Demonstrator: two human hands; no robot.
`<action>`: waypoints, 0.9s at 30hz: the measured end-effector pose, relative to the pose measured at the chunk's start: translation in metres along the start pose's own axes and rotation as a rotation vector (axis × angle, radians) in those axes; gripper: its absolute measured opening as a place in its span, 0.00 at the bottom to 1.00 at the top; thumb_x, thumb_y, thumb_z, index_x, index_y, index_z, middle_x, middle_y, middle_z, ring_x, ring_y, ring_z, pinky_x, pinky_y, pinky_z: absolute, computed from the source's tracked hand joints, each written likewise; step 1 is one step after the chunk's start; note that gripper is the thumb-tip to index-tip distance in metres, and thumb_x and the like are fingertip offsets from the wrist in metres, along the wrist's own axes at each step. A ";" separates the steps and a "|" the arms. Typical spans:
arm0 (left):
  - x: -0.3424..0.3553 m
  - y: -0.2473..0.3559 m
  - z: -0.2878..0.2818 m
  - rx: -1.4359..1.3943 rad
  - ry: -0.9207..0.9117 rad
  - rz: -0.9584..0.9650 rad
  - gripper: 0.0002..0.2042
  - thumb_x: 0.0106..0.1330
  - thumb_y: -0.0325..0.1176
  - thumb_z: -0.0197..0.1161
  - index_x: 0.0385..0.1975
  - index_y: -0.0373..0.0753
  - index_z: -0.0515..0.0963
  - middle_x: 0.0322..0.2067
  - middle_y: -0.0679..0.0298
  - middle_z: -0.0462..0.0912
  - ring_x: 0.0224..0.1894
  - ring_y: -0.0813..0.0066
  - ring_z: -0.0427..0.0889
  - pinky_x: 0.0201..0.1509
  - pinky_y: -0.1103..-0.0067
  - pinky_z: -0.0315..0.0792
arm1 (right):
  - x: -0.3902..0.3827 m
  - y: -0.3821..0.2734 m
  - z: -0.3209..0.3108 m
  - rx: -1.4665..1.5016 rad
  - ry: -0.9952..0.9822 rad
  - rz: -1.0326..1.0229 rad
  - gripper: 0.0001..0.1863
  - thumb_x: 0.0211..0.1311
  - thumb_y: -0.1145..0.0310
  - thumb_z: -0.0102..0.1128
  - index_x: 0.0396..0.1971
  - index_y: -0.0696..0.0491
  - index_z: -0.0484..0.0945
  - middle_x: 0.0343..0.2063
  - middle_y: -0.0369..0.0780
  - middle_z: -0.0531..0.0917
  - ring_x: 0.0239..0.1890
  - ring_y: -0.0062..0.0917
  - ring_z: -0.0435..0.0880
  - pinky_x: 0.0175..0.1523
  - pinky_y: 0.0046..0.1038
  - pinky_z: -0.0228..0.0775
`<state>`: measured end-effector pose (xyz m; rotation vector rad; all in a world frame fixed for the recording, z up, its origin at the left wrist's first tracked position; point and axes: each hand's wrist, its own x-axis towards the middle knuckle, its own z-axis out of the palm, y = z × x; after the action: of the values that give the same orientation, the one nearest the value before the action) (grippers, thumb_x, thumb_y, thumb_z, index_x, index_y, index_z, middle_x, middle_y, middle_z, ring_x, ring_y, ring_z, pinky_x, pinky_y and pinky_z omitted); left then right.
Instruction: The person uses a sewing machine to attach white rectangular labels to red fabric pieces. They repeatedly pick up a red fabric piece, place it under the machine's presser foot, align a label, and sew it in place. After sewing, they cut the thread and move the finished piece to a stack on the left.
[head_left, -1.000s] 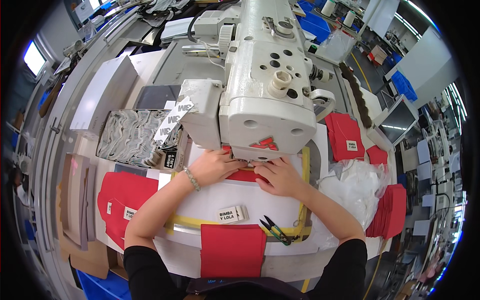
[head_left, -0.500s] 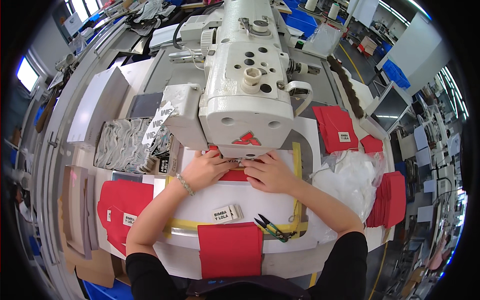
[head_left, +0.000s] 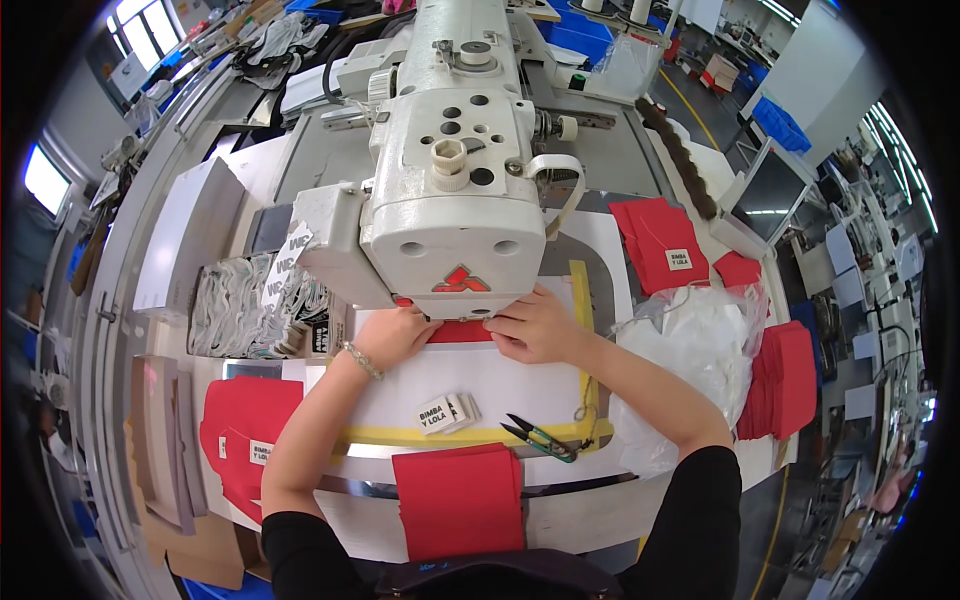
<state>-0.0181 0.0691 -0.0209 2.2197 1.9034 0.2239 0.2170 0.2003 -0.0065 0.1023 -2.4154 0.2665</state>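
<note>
Under the white sewing machine head (head_left: 450, 225), a small red fabric piece (head_left: 461, 332) lies on a white plate edged with yellow tape (head_left: 480, 436). My left hand (head_left: 393, 336) closes on its left edge, some fingertips tucked out of sight below the machine. At the right edge, the curled fingers of my right hand (head_left: 536, 327) press on the same piece. The needle area is hidden by the machine. Nearer me on the plate lie a few white labels (head_left: 447, 412) and green-handled thread snips (head_left: 540, 439). A stack of red fabric pieces (head_left: 459, 505) lies at the front edge.
On the left stand an open box of folded whitish strips (head_left: 235, 310), a long white box (head_left: 187, 240) and a red fabric pile (head_left: 245, 425). To the right are a clear plastic bag with white contents (head_left: 680, 370), more red pieces (head_left: 660, 245), a red stack (head_left: 780, 380) and a screen (head_left: 775, 195).
The label visible between my hands is now hidden under the machine head. The taped plate has slid slightly away from me, carrying the snips and labels. My view has also shifted a little.
</note>
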 end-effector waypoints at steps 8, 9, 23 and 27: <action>-0.004 0.001 0.002 -0.039 0.225 0.155 0.07 0.60 0.29 0.63 0.36 0.41 0.85 0.34 0.56 0.85 0.37 0.57 0.83 0.40 0.67 0.77 | -0.003 -0.004 -0.002 -0.013 -0.096 0.035 0.09 0.41 0.70 0.68 0.27 0.47 0.84 0.31 0.33 0.84 0.38 0.27 0.80 0.49 0.31 0.70; -0.003 0.001 0.003 -0.053 0.248 0.168 0.07 0.60 0.29 0.63 0.36 0.41 0.85 0.34 0.56 0.85 0.37 0.57 0.83 0.40 0.67 0.77 | -0.002 -0.004 -0.002 -0.012 -0.098 0.036 0.09 0.42 0.70 0.68 0.28 0.47 0.84 0.31 0.33 0.84 0.38 0.27 0.80 0.49 0.31 0.70; -0.026 0.021 -0.013 -0.013 0.164 -0.065 0.20 0.60 0.37 0.67 0.51 0.41 0.77 0.49 0.56 0.76 0.55 0.55 0.72 0.63 0.64 0.60 | -0.016 -0.009 -0.014 0.044 -0.117 0.050 0.06 0.43 0.70 0.67 0.24 0.50 0.79 0.28 0.34 0.79 0.34 0.28 0.76 0.43 0.31 0.67; -0.032 0.025 -0.015 -0.041 0.257 0.064 0.22 0.57 0.41 0.69 0.51 0.43 0.76 0.48 0.60 0.76 0.54 0.60 0.72 0.64 0.66 0.59 | -0.034 -0.009 -0.026 0.002 -0.163 0.063 0.09 0.42 0.69 0.69 0.27 0.50 0.82 0.31 0.34 0.82 0.36 0.28 0.78 0.43 0.31 0.68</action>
<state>-0.0029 0.0348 0.0011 2.3220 1.9298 0.5790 0.2611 0.1972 -0.0079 0.0505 -2.5831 0.2997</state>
